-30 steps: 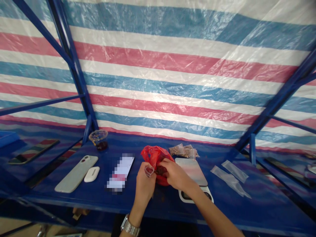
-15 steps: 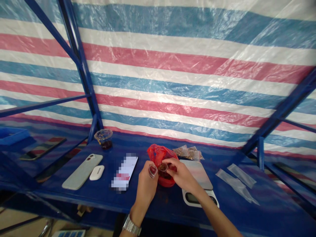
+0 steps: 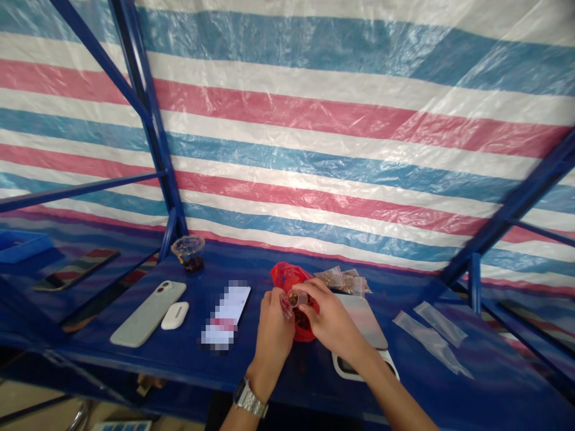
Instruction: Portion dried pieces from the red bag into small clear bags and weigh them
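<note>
My left hand [image 3: 275, 329] pinches a small clear plastic bag [image 3: 285, 306], its mouth turned to the right. In my right hand [image 3: 332, 317] is a small clear cup [image 3: 300, 298] with brown bits inside. The cup lies tilted on its side, its rim close against the bag's mouth. Both hands are over an open red plastic bag [image 3: 286, 274] that holds dark brown loose material, partly hidden by my fingers. To the right of it, a white kitchen scale [image 3: 366, 326] stands partly under my right forearm.
Several filled zip bags [image 3: 332, 277] lie behind the scale. Flat clear bags [image 3: 431, 341] lie on the right. Leftward are a lit phone [image 3: 227, 314], a white earphone case [image 3: 175, 315], a pale phone [image 3: 148, 314] and a lidded cup of dark liquid [image 3: 193, 262]. Blue frame bars [image 3: 155, 137] flank the table.
My left hand has moved slightly right with the small bag, bringing it up to the cup. The cup has tipped toward the bag's mouth.
</note>
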{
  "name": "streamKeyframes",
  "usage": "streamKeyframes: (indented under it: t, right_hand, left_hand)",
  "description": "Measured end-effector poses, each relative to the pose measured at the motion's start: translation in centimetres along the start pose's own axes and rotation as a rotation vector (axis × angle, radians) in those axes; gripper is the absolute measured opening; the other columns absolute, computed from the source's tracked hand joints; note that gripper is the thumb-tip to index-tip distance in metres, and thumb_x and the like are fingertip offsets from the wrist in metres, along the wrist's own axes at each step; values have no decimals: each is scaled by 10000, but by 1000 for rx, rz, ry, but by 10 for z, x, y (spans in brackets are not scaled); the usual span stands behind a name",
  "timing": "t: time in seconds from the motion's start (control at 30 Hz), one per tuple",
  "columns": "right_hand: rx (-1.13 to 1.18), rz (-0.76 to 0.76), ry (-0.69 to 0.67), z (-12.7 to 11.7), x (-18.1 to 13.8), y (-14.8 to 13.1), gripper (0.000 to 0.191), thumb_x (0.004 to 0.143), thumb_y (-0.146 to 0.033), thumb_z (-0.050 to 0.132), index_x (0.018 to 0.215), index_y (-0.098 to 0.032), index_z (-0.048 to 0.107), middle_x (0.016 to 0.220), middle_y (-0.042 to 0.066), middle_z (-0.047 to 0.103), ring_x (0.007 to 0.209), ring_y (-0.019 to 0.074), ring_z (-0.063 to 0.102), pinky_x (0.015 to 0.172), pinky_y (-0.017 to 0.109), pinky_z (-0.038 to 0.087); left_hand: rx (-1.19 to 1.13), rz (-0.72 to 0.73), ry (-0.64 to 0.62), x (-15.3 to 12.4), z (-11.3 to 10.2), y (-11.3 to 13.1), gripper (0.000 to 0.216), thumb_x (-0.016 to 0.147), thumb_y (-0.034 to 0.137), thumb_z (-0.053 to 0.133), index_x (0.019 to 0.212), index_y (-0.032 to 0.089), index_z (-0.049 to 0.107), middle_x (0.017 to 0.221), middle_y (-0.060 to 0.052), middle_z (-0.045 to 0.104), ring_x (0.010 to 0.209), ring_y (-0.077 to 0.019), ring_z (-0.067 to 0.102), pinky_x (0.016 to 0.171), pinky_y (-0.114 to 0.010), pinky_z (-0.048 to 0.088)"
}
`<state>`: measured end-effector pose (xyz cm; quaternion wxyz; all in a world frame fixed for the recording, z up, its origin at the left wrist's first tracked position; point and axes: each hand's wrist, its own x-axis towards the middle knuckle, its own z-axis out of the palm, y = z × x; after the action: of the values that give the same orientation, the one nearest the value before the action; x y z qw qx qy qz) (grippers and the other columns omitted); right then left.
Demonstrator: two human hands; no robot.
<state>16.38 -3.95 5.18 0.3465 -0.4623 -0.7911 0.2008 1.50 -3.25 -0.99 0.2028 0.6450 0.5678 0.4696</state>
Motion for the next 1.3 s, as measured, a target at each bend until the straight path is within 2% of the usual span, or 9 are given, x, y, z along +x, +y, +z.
streamKeyframes:
  t: [0.17,0.3,0.5,0.67,0.73,0.83,0.97,1.17,1.3]
  right_hand:
    - [-207,-83,-70,5,1,-14,548,886,24,485,1314,-272,658,1255,92,620,1106,248,646,997,411,520]
    - [-246,-142,-80,9,0,-15,636,850,68,481,1357,-281,641,1248,94,623,1121,250,634,1012,418,522]
    - [-150,-183,-25,16,-5,-12,616,896,34,462,1386,-301,624,1316,93,585,1221,238,595,1059,405,514]
    - [-197,-110,94,5,-3,4,556,911,10,431,1329,-284,649,1320,95,573,1210,237,601,1075,407,505]
    - [-314,-52,48,0,-1,13,526,883,17,452,1267,-254,689,1272,104,594,1185,259,602,1074,432,492]
    - [-483,29,-73,1,2,26,511,823,39,493,1193,-220,732,1192,119,626,1134,285,606,1043,449,485]
    - [-611,35,-151,11,9,34,544,758,59,516,1200,-175,729,1204,151,636,1189,320,568,1049,459,455]
    - [-502,10,-246,18,22,30,521,669,66,546,1083,-188,734,1146,100,677,1134,268,602,1081,423,395]
    - [-460,35,-249,19,22,29,420,668,48,558,972,-179,736,1089,94,690,1107,266,617,1024,399,415]
  left_hand:
    - [-81,13,61,-3,8,-7,265,818,21,570,1015,194,615,1058,-88,562,1000,-255,560,924,-436,490]
    - [-122,35,67,-5,9,-11,295,815,45,595,1062,202,633,1069,-83,551,1021,-262,560,952,-468,499]
    - [-149,10,63,-7,3,-9,277,835,88,594,1078,209,647,1083,-86,565,1036,-271,562,933,-452,507]
    - [-91,-61,100,-6,-2,-12,184,804,69,589,927,206,594,973,-67,563,924,-254,581,845,-398,494]
    - [-63,-108,82,-6,-6,-12,166,803,71,595,871,216,550,889,-44,570,848,-238,591,784,-355,473]
    - [-75,-203,-42,-4,-11,-9,175,841,107,603,843,238,487,765,-2,584,737,-211,611,694,-299,423]
    - [-91,-291,-169,2,-14,-2,202,843,95,602,871,248,474,744,0,637,682,-201,642,635,-271,375]
    - [-139,-328,-201,11,-9,-5,251,764,38,590,822,254,474,660,41,596,632,-180,621,620,-256,372]
    - [-240,-280,-135,15,-3,-12,248,715,19,565,805,238,491,688,53,573,649,-154,596,654,-252,416]
